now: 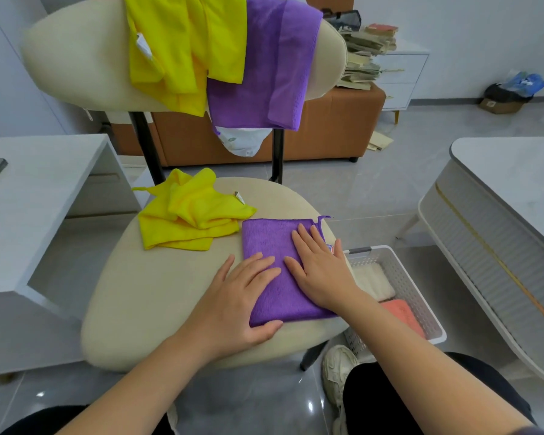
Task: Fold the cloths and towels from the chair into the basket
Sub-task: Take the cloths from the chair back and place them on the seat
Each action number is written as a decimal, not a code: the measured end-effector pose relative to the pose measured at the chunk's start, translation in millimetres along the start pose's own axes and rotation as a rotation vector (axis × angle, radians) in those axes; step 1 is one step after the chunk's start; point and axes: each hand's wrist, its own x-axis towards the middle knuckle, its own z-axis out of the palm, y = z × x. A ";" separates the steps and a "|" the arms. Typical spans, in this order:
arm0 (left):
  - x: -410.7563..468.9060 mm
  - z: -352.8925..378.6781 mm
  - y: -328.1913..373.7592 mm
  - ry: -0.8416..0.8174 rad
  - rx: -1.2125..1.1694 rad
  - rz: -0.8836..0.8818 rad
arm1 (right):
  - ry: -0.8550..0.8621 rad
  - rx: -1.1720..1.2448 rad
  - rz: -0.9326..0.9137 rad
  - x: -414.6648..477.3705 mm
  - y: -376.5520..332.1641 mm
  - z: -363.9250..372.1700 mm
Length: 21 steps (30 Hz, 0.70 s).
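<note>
Purple cloth (264,240), folded, lies on the right of the seat (157,293). Both hands press flat on it, fingers straight, gripping nothing: left hand (233,306) at its near corner, right hand (319,265) across its right half. The basket (404,277) stands on the floor just right of the seat. Lifted loosely, the fold may spring open, or snag the yellow cloth (189,221) just beside it.

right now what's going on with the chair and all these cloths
A person is folding cloths on the chair seat. The left hand and right hand press flat on a folded purple cloth. A crumpled yellow cloth lies beside it. A second yellow cloth and a purple towel hang over the chair back. The white basket on the floor holds a cream towel and a coral towel.
</note>
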 end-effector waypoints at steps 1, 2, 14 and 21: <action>-0.6 0.8 2.1 0.026 -0.017 -0.002 | 0.000 0.001 0.002 -0.1 -0.3 0.1; -1.0 1.7 5.0 0.052 -0.041 -0.005 | 0.000 0.001 0.005 -0.4 -0.7 0.0; -1.7 2.1 12.4 0.183 0.004 0.173 | 0.015 0.033 0.009 -1.3 -0.4 0.7; -2.0 1.4 29.9 0.159 -0.009 -0.070 | 0.030 0.019 0.004 -1.2 -0.7 1.8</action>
